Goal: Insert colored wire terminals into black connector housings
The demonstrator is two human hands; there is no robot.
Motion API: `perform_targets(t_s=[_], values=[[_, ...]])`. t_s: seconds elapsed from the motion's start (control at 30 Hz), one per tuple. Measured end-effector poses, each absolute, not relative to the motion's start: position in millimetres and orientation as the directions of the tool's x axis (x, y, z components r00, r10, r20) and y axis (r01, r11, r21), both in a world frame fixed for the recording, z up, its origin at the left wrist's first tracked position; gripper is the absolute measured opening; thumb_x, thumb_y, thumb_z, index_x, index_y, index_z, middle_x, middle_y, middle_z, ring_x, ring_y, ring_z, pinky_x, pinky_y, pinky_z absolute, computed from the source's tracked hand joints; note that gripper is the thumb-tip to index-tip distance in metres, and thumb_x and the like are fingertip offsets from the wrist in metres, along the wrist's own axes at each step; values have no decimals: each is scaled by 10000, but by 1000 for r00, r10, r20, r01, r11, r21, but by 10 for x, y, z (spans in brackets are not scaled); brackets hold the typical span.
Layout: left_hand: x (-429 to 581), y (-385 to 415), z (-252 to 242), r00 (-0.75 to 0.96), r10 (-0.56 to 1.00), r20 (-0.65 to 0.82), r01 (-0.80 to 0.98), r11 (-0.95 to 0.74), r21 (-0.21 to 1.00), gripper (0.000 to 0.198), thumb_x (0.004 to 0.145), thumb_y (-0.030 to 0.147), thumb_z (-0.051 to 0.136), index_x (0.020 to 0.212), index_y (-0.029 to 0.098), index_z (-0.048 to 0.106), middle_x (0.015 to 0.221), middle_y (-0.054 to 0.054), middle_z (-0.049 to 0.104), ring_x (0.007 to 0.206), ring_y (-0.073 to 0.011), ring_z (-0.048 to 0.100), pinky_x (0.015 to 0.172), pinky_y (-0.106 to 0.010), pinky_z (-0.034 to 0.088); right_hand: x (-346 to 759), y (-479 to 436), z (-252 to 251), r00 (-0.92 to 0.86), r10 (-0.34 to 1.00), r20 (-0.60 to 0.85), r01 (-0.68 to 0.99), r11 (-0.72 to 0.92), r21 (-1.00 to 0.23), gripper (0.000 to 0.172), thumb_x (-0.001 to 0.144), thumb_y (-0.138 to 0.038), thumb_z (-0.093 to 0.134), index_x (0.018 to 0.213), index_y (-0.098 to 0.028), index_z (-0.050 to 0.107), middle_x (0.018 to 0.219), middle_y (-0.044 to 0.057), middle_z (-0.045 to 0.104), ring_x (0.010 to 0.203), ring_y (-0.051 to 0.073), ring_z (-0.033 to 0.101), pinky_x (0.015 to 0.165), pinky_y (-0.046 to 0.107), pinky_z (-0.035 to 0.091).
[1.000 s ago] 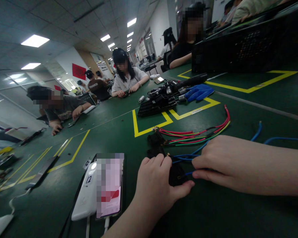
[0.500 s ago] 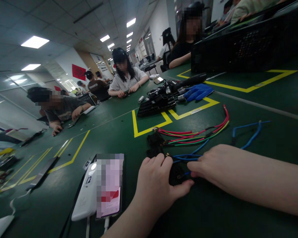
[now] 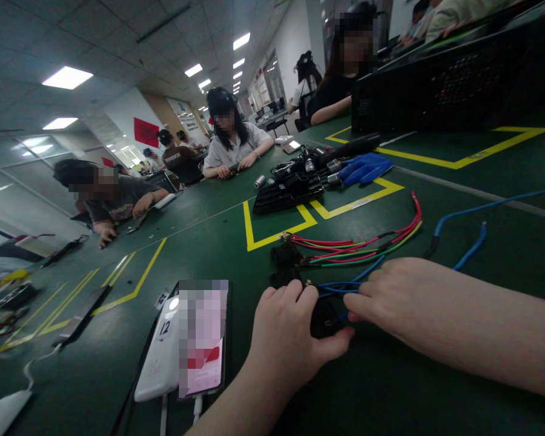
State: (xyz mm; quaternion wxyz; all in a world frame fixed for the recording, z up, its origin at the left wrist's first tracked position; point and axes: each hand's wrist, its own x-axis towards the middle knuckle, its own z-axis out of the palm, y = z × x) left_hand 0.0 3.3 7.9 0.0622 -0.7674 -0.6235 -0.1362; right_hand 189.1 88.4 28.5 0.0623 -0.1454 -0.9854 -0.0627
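My left hand is closed around a black plastic connector, its thumb along the near side and the fingers over the far side. Just to the right, my right hand pinches a blue wire where it enters the connector; the fingertips are partly hidden. More blue wires pass behind and under the right hand and come out beyond it. Beyond my left fingers lies another black connector with red, yellow and green wires curving to the right.
A phone and a white power bank with cables lie left of my hands. Farther off are black parts with a blue glove, yellow tape outlines and a large black case. Several people sit around the green table.
The blue wires to the right of my right hand have shifted, and one now stretches farther right. The right hand has barely moved; the left still grips the connector.
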Motion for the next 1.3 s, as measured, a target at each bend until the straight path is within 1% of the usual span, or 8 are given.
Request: perform_targets(t_s=[0.13,0.43,0.6,0.7,0.8,0.93,1.17,1.3], values=[[-17,31,66,181,938,296,975,-211,71,357,746,519,770,768,204,604,758,-7,624,651,-200,569,586,-338,387,1868,921,222,-944,329,27,330,944,32,93,808,-160,727,794,-233,670,589,-30,674,476,181,596,468,313,179],[-48,21,84,205,933,295,973,-227,40,370,748,531,772,802,201,613,781,-9,629,664,-208,575,598,-350,412,1938,1086,373,-933,320,164,342,930,131,248,858,-411,740,733,-220,642,533,-10,627,447,197,578,451,300,177],[-51,19,83,222,924,312,968,-246,40,368,753,533,764,793,201,611,766,-10,622,674,-215,588,594,-352,424,1961,1051,429,-917,158,365,241,951,196,242,804,-353,799,714,-228,612,577,-22,645,495,193,591,508,319,302],[-47,20,66,221,922,318,969,-245,40,361,757,531,755,788,202,609,763,-11,617,674,-216,588,587,-354,426,1953,993,449,-869,45,494,168,964,208,228,878,-295,718,706,-228,582,614,-23,641,540,179,575,578,330,357],[-41,23,61,216,927,307,970,-239,38,355,754,526,755,783,204,609,764,-8,616,661,-210,580,581,-353,425,1936,954,448,-844,18,536,143,971,194,272,968,-254,585,698,-225,568,615,-19,627,544,168,547,603,335,359],[-41,24,82,210,929,306,972,-233,39,367,740,530,770,796,199,621,769,-11,623,654,-207,579,585,-350,431,1917,970,399,-878,65,474,163,972,168,287,979,-224,544,696,-220,585,590,-7,632,522,167,556,584,334,335],[-44,24,89,195,936,293,976,-215,37,409,728,572,777,818,199,634,785,-17,638,658,-208,583,595,-346,440,1918,1053,297,-934,175,313,238,955,177,233,902,-250,671,678,-225,612,510,-20,618,421,173,539,491,335,225],[-46,22,75,193,936,293,976,-214,41,415,735,580,768,819,197,634,784,-19,636,653,-208,577,590,-348,437,1927,1051,327,-938,174,299,232,958,170,254,926,-252,635,676,-219,603,521,-15,618,436,172,546,497,327,227]])
